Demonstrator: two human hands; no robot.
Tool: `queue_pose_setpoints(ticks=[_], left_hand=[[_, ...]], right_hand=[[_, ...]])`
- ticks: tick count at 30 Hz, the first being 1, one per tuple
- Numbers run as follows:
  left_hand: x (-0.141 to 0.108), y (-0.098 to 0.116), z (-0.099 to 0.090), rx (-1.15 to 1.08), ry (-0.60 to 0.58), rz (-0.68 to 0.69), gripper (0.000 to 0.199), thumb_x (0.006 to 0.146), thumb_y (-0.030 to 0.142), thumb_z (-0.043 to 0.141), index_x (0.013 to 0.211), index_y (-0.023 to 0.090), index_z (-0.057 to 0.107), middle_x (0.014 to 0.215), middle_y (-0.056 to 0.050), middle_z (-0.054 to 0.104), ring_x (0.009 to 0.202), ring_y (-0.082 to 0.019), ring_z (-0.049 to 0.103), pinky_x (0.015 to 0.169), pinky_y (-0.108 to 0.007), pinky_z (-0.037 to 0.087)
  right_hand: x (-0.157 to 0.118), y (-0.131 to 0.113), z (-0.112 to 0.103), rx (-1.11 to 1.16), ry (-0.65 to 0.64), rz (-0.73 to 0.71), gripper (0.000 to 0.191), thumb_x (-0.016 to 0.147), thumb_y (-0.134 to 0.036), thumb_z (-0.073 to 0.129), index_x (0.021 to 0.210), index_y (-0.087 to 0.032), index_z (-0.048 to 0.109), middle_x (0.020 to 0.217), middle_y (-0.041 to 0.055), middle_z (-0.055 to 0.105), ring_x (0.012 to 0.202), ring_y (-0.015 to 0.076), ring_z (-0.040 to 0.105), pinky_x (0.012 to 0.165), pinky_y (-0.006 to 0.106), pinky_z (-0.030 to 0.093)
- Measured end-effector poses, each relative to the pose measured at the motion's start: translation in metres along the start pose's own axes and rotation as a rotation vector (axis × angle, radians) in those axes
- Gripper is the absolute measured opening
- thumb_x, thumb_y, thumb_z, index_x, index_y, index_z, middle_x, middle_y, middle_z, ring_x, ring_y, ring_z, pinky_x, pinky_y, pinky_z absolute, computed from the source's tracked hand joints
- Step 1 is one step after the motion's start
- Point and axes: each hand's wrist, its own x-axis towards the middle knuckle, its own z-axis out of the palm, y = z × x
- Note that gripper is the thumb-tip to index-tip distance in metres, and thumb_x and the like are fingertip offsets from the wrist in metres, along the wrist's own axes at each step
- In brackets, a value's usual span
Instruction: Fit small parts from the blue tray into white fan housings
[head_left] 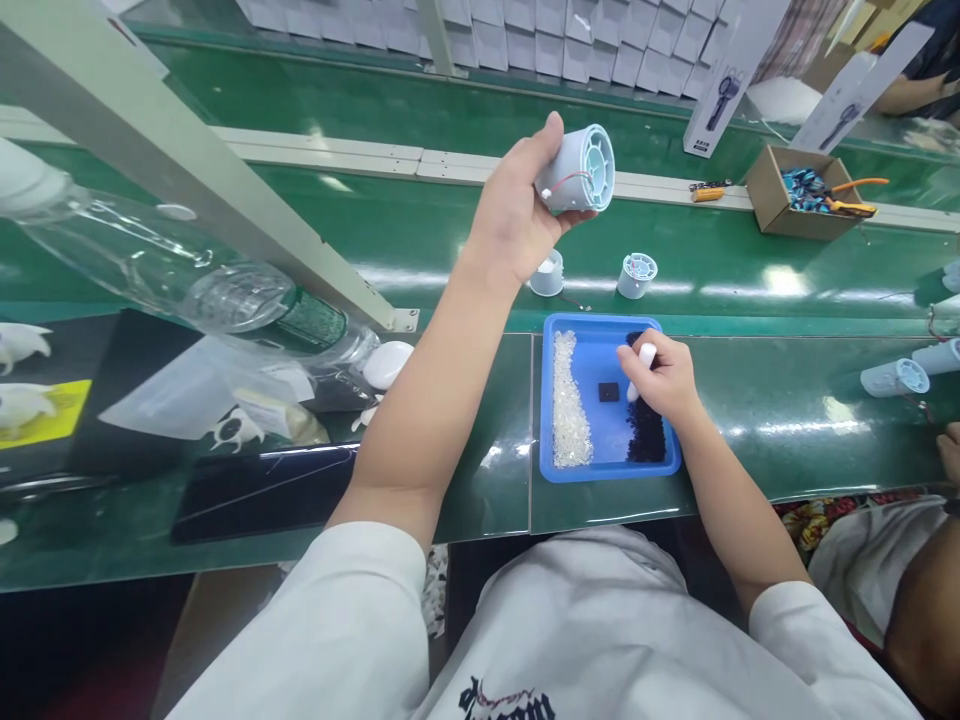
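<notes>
My left hand (pixel 525 190) is wrapped round a pale blue cylindrical fan housing (pixel 585 170), raised above the bench, its ribbed open end facing right and a thin red wire at its side. Below and to the right, my right hand (pixel 664 375) grips a white pen-like tool (pixel 643 368), its tip down over the blue tray (pixel 600 476). In that tray, small clear pieces (pixel 570 410) lie along the left side and small black pieces (pixel 646 435) along the right. A black square block (pixel 608 392) sits between them.
Two similar housings (pixel 637 275) stand behind the tray; others (pixel 895 378) lie at right. A cardboard box (pixel 802 205) with orange-handled pliers is at the back right. A large clear bottle (pixel 225 285) and a metal post (pixel 225 170) stand at left. A co-worker's arm (pixel 926 590) is at right.
</notes>
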Motion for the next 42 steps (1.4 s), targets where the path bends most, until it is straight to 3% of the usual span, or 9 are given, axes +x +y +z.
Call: queue_pose_setpoints(ticks=[3,9,18,23,29,36,42], left_hand=[[-0.001,0.001,0.001,0.002,0.005,-0.013,0.028,0.094,0.031,0.051,0.069,0.02,0.049,0.081,-0.003,0.058,0.096,-0.019,0.065,0.079,-0.034,0.055],[0.001,-0.002,0.0,-0.016,-0.016,-0.013,0.03,0.097,0.031,0.045,0.071,0.018,0.047,0.076,-0.001,0.053,0.074,-0.011,0.06,0.069,-0.028,0.053],[0.007,-0.02,-0.002,0.035,0.01,-0.047,0.027,0.086,0.041,0.063,0.076,0.019,0.053,0.08,-0.003,0.062,0.096,-0.021,0.068,0.078,-0.035,0.06],[0.005,-0.026,-0.001,0.093,-0.012,-0.057,0.033,0.084,0.048,0.064,0.077,0.018,0.052,0.08,-0.003,0.062,0.095,-0.02,0.068,0.08,-0.036,0.059],[0.007,-0.034,-0.004,0.123,-0.054,-0.048,0.035,0.079,0.05,0.069,0.08,0.017,0.056,0.082,-0.004,0.063,0.093,-0.02,0.066,0.08,-0.035,0.058],[0.001,-0.036,0.001,0.185,-0.073,-0.077,0.024,0.078,0.038,0.073,0.075,0.017,0.06,0.071,-0.001,0.061,0.071,-0.012,0.061,0.068,-0.025,0.055],[-0.008,-0.037,0.01,0.263,-0.1,-0.103,0.018,0.082,0.027,0.069,0.07,0.017,0.06,0.067,0.0,0.061,0.062,-0.008,0.056,0.062,-0.02,0.05]], right_hand=[[0.0,0.002,0.001,-0.037,0.048,-0.014,0.031,0.079,-0.032,0.057,0.057,-0.023,0.038,0.049,-0.0057,0.039,0.048,0.0094,0.036,0.05,0.026,0.031],[-0.001,0.007,0.003,-0.11,0.054,-0.131,0.032,0.08,-0.032,0.057,0.056,-0.023,0.037,0.051,-0.005,0.041,0.048,0.0095,0.037,0.051,0.025,0.032],[0.0,0.008,-0.002,-0.093,0.091,-0.107,0.035,0.083,-0.039,0.061,0.058,-0.023,0.043,0.052,-0.0043,0.047,0.049,0.0107,0.042,0.052,0.027,0.037],[-0.001,0.004,-0.005,-0.038,0.219,-0.105,0.033,0.086,-0.04,0.058,0.061,-0.023,0.045,0.054,-0.0037,0.051,0.051,0.0113,0.045,0.053,0.027,0.039],[-0.005,-0.001,0.001,0.028,-0.058,-0.141,0.03,0.085,-0.041,0.063,0.064,-0.022,0.051,0.058,-0.0028,0.055,0.054,0.0119,0.051,0.056,0.027,0.043],[-0.002,0.004,-0.004,0.302,0.379,-0.054,0.027,0.089,-0.052,0.057,0.093,-0.025,0.054,0.088,0.0023,0.063,0.074,0.0179,0.068,0.074,0.038,0.057],[0.001,0.006,-0.004,0.269,0.426,-0.004,0.031,0.089,-0.056,0.056,0.1,-0.027,0.051,0.1,0.0042,0.065,0.091,0.0196,0.072,0.083,0.037,0.059]])
